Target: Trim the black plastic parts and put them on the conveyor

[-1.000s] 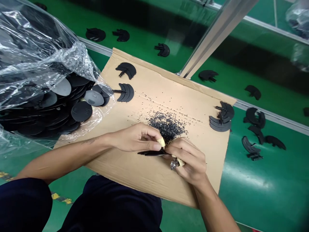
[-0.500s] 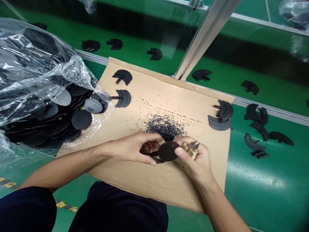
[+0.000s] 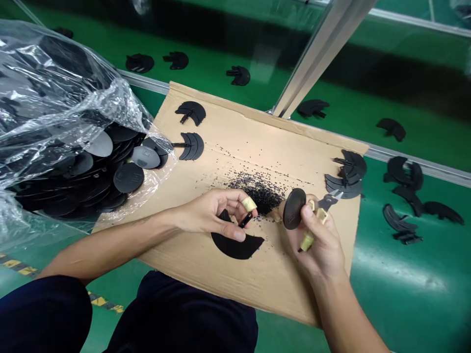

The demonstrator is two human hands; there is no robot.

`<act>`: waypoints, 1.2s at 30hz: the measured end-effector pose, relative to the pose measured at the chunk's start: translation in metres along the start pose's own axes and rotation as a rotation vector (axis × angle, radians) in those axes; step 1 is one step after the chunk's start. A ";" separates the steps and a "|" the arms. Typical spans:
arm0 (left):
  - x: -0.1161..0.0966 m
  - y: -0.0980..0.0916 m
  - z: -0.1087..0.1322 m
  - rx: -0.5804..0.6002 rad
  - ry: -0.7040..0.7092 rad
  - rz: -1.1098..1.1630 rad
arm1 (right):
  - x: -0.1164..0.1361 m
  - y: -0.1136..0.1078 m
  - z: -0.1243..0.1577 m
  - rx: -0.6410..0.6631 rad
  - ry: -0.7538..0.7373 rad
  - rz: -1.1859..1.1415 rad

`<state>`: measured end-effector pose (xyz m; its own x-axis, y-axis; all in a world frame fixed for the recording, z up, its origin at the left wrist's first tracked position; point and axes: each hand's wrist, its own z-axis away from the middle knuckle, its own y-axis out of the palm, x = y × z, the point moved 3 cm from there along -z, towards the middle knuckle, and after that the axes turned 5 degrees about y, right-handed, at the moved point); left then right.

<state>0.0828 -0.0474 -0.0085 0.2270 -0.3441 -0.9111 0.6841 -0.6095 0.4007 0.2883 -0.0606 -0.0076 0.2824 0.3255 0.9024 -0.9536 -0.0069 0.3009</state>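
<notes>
My left hand is closed round the short stem of a black crescent-shaped plastic part, whose curved plate hangs below the fingers. A yellow wrap covers one of its fingertips. Slightly to the right, my right hand pinches a black oval disc between thumb and fingers, its flat face towards me. The same hand also keeps a pair of snips, with yellowish handles and pointed blades facing up and right. A gap separates the disc from the crescent part. Both hands are above the cardboard sheet.
Black plastic crumbs lie heaped behind my hands. At left, a clear plastic bag spills black discs. Crescent parts lie on the cardboard and several others on the green surface. A metal post rises behind.
The disc and the crescent part were together between my hands; now they are apart. My right hand has moved right with the disc and snips, while the left keeps the crescent part.
</notes>
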 end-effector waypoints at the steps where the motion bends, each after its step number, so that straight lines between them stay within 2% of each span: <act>1: 0.001 0.000 0.000 0.005 0.005 0.026 | 0.000 0.000 0.000 -0.029 0.025 -0.025; 5: 0.003 -0.001 0.000 0.014 0.033 0.124 | -0.001 0.000 -0.001 -0.051 0.051 -0.091; 11: 0.006 -0.001 0.001 -0.030 0.029 0.117 | -0.004 -0.002 -0.002 -0.047 0.052 -0.104; 21: 0.006 0.001 0.001 -0.076 -0.024 0.100 | 0.000 0.000 0.001 -0.038 -0.005 0.039; 28: 0.007 0.001 0.001 -0.097 -0.017 0.029 | 0.008 0.008 0.008 0.029 -0.123 0.328; 36: 0.008 0.001 -0.001 -0.113 -0.044 0.078 | 0.005 0.002 0.008 -0.135 -0.114 0.299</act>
<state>0.0861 -0.0502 -0.0152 0.2534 -0.4202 -0.8713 0.7398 -0.4961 0.4544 0.2886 -0.0666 0.0005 -0.0089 0.2198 0.9755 -0.9990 0.0414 -0.0184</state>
